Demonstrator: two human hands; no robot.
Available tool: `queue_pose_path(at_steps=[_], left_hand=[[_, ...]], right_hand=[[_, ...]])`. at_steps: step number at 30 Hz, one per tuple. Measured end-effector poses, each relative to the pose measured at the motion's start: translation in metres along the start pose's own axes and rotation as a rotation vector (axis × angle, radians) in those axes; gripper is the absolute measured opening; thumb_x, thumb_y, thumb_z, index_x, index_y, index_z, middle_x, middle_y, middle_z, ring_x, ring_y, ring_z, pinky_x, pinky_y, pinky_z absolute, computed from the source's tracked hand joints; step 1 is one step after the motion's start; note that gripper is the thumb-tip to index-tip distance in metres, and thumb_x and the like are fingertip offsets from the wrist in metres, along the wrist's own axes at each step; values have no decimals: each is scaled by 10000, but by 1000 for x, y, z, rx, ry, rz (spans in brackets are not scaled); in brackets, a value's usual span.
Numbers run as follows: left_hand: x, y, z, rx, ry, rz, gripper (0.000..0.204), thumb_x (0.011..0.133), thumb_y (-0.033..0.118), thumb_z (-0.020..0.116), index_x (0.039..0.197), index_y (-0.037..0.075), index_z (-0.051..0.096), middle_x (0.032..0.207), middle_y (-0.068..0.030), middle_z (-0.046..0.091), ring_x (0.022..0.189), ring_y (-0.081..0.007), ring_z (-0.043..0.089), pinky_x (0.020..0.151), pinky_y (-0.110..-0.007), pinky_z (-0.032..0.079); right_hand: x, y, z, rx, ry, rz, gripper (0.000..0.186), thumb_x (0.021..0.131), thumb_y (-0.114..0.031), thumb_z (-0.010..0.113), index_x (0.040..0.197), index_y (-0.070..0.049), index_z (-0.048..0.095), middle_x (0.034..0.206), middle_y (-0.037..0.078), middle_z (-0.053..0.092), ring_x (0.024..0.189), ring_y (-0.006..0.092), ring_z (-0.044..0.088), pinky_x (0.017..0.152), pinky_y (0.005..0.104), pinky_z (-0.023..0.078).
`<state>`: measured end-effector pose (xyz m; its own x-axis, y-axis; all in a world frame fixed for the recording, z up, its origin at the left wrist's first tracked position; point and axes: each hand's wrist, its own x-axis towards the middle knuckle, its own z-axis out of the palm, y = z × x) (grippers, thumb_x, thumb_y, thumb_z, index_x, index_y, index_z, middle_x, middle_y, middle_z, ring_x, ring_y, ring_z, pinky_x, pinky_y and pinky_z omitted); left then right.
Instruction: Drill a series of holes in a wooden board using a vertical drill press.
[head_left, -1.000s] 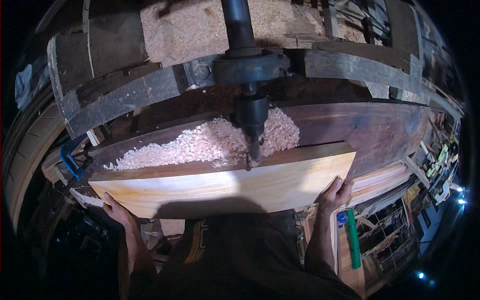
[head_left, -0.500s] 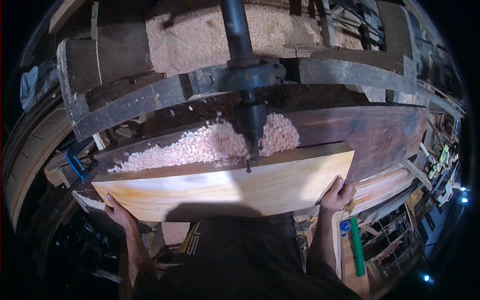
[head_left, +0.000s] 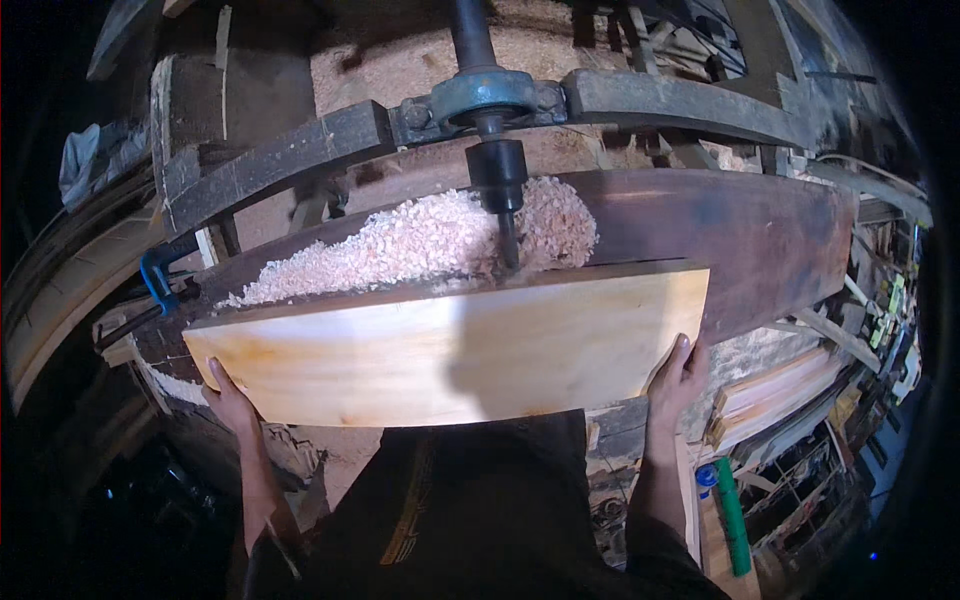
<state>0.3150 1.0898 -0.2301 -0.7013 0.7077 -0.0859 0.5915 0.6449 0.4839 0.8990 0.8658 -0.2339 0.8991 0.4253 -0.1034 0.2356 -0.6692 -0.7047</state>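
Observation:
A pale, thick wooden board [head_left: 400, 350] is held by its two ends, its broad face turned up toward me. My left hand [head_left: 232, 400] is closed on the left end, thumb laid over the face. At the right end my right hand [head_left: 678, 375] grips the lower corner the same way. Beyond the board's far edge, a dark drill chuck [head_left: 496, 175] carries a bit [head_left: 509, 240]. The bit's tip is close to that edge; I cannot tell whether it touches. Pinkish wood chips [head_left: 400, 245] are heaped around the bit, along the board's far side.
A dark reddish plank [head_left: 720, 230] lies under the chips. Above it, a wooden crossbeam [head_left: 690, 105] bears the shaft's round housing [head_left: 485, 90]. A blue clamp [head_left: 158, 278] sits at the left. At lower right are a green tube [head_left: 733, 515] and stacked boards [head_left: 770, 390].
The view has shifted. A dark tip showed against the board's face before; now the face is unobstructed and the bit shows beyond the far edge. Both hands keep their hold.

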Motion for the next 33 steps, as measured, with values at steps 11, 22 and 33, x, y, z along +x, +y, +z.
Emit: queue_pose_path(at_steps=[11, 22, 33], left_hand=[[-2, -32, -14, -74, -110, 12, 597, 988, 437, 603, 1259, -82, 487, 1193, -203, 597, 1025, -252, 590, 896, -382, 488], [1, -40, -12, -139, -127, -41, 618, 1002, 440, 577, 1295, -91, 460, 1244, -221, 578, 1080, -261, 582, 946, -380, 473], [8, -46, -13, -169, -137, 3, 588, 999, 431, 588, 1260, -84, 475, 1208, -209, 583, 1049, -256, 579, 928, -381, 475]], right_hand=[[-72, 32, -48, -19, -67, 148, 327, 1029, -134, 453, 1262, 82, 528, 1101, 185, 627, 987, 227, 593, 866, 342, 479], [-53, 30, -35, -113, -33, 93, 369, 1015, -138, 486, 1296, 101, 499, 1145, 197, 621, 1007, 224, 588, 879, 333, 471], [-38, 25, -28, -37, -59, 164, 361, 1011, -270, 503, 1118, 73, 537, 977, 138, 587, 873, 197, 522, 795, 335, 453]])
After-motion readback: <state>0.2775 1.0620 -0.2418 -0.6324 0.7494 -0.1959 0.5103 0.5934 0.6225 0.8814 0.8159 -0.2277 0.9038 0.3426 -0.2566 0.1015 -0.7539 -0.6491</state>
